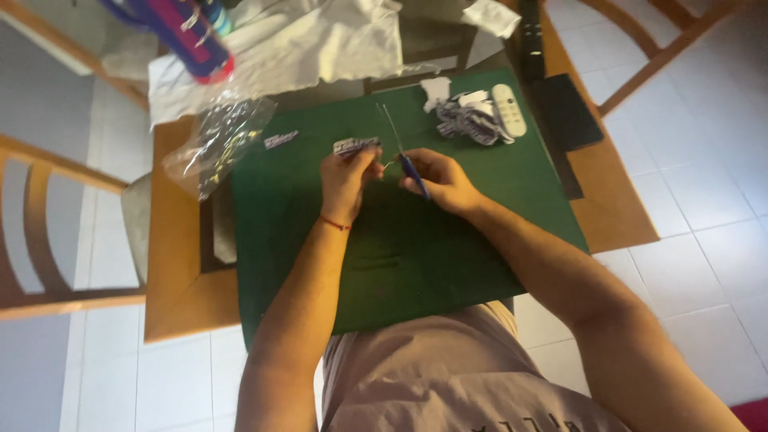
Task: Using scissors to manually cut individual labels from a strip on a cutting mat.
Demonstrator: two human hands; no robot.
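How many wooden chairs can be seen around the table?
2. One wooden chair stands at the left edge of the view, beside the table; another wooden chair is at the top right. Others may be hidden outside the frame.

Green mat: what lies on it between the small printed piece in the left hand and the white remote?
In the head view, a crumpled heap of printed paper scraps lies on the green mat between the printed piece in the left hand and the white remote.

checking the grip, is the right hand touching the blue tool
Touching: the head view shows the right hand with fingers wrapped around the blue tool handle.
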